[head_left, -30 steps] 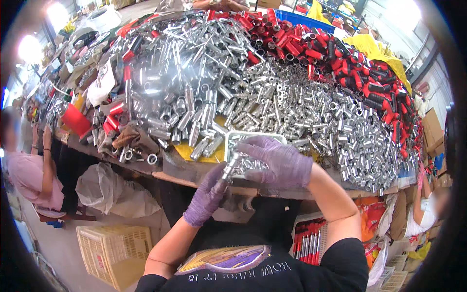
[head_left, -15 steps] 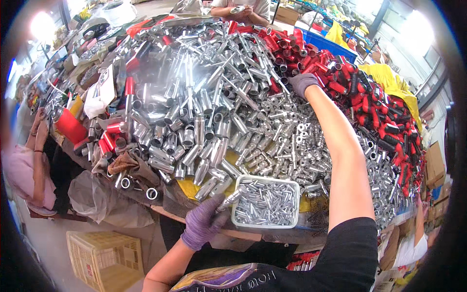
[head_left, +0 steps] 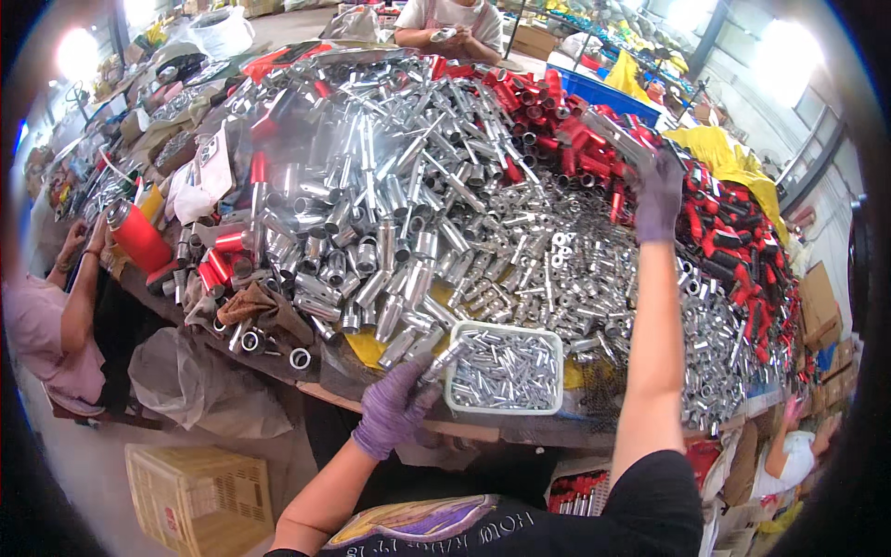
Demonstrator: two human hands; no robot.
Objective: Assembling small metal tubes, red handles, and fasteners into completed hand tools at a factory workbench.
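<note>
My left hand (head_left: 394, 413), in a purple glove, is closed around a silver metal fitting (head_left: 444, 360) beside the left rim of a pale plastic tub (head_left: 558, 371). Small silver pins (head_left: 506, 369) fill that tub. My right hand (head_left: 657, 200), gloved the same way, is raised over the right side of the heap, its fingers closed on a silver metal tube (head_left: 614, 137) that points up and left. The tube is slightly blurred. Below it lie red tubular parts (head_left: 585, 153) and red-and-black handles (head_left: 724, 232).
Silver tubes (head_left: 399, 186) and small metal fittings (head_left: 529, 269) cover the table. A red flask (head_left: 139, 237) stands left, near a co-worker's hands (head_left: 83, 243). Another person (head_left: 450, 32) works across the table. A yellow crate (head_left: 200, 497) sits on the floor. Yellow cloth (head_left: 733, 162) lies far right.
My right hand has moved right and slightly toward me from the edge of the red parts, and a silver tube now shows in it. My left hand still holds the fitting.
</note>
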